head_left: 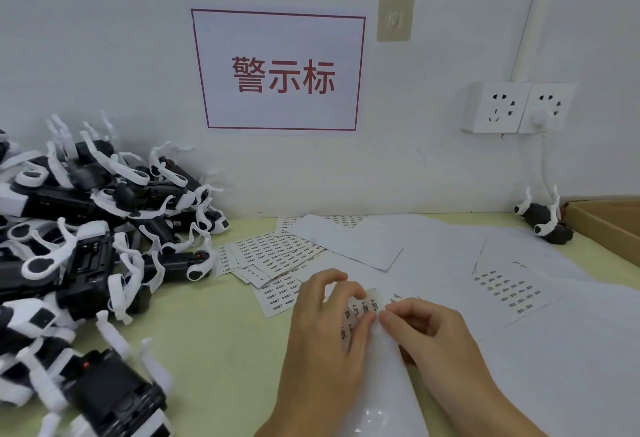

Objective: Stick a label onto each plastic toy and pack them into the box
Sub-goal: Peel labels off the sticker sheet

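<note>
Our left hand (325,319) had its fingers curled onto a label sheet (360,312), holding it, while our right hand (426,329) pinched the sheet's edge with thumb and forefinger. More label sheets (273,253) lay just beyond on the table (221,332). The plastic toys (86,228) were heaped at left, one toy (543,218) sat beside the box (609,222) at right.
</note>
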`<state>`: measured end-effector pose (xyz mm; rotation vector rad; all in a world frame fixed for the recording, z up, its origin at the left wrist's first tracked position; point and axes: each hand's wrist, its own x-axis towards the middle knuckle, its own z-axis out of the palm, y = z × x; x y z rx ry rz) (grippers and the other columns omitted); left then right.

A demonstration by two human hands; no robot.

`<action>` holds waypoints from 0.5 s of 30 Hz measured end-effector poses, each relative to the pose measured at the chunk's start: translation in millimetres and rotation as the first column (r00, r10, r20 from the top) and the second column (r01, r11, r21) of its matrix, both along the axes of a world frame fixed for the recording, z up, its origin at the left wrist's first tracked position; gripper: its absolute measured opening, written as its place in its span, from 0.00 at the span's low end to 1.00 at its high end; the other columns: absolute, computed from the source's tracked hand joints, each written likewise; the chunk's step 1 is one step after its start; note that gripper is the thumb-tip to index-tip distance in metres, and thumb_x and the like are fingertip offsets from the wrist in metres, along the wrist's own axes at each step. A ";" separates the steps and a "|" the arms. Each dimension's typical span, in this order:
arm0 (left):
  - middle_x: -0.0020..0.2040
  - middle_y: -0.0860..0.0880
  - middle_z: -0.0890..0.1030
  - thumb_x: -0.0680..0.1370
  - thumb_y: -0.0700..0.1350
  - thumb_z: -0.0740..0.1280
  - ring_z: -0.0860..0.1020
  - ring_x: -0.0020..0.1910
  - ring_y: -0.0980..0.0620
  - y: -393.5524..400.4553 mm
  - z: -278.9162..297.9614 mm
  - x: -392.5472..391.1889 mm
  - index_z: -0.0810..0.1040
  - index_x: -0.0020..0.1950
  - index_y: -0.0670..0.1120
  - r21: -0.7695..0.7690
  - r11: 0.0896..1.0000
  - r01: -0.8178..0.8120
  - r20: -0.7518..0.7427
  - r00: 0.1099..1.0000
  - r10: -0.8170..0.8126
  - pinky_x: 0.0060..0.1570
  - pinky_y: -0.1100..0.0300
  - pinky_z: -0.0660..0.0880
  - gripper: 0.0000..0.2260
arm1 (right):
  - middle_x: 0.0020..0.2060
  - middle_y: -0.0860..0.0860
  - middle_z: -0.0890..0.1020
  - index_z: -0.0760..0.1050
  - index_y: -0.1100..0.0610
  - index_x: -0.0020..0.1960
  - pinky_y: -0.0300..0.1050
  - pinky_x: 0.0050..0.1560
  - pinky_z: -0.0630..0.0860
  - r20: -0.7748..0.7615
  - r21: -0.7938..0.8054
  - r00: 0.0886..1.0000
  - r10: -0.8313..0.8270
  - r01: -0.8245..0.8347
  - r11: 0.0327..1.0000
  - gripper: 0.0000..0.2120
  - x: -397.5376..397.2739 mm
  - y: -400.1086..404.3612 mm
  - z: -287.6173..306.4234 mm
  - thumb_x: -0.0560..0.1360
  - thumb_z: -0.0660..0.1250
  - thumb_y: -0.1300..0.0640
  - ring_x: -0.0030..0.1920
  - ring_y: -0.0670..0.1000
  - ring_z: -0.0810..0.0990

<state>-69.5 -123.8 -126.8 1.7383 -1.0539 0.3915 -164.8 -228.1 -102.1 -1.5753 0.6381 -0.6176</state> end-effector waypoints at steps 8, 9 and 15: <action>0.45 0.57 0.77 0.77 0.49 0.64 0.72 0.48 0.59 -2.6 1.3 -1.2 0.82 0.44 0.48 0.010 0.999 -0.050 0.148 0.988 0.048 0.51 0.66 0.68 0.08 | 0.36 0.49 0.86 0.86 0.48 0.38 0.41 0.47 0.76 0.015 0.022 1.000 -0.005 0.005 1.000 0.09 -1.1 0.9 1.3 0.74 0.72 0.60 0.40 0.45 0.85; 0.44 0.57 0.78 0.77 0.48 0.66 0.73 0.47 0.59 -2.7 0.8 -1.0 0.82 0.45 0.48 0.010 0.999 -0.046 0.147 0.988 0.044 0.49 0.65 0.69 0.07 | 0.36 0.48 0.86 0.86 0.49 0.38 0.41 0.47 0.76 0.017 0.018 1.000 -0.003 0.003 1.000 0.10 -1.4 1.3 1.6 0.74 0.72 0.60 0.40 0.45 0.85; 0.44 0.57 0.79 0.74 0.43 0.70 0.74 0.47 0.62 -2.1 -1.0 -0.5 0.84 0.47 0.46 0.023 0.999 -0.035 0.114 0.993 0.032 0.45 0.67 0.72 0.04 | 0.37 0.47 0.87 0.86 0.50 0.38 0.37 0.46 0.76 0.008 -0.042 1.000 0.017 -0.017 0.999 0.10 -1.4 1.7 -0.3 0.74 0.72 0.61 0.42 0.43 0.85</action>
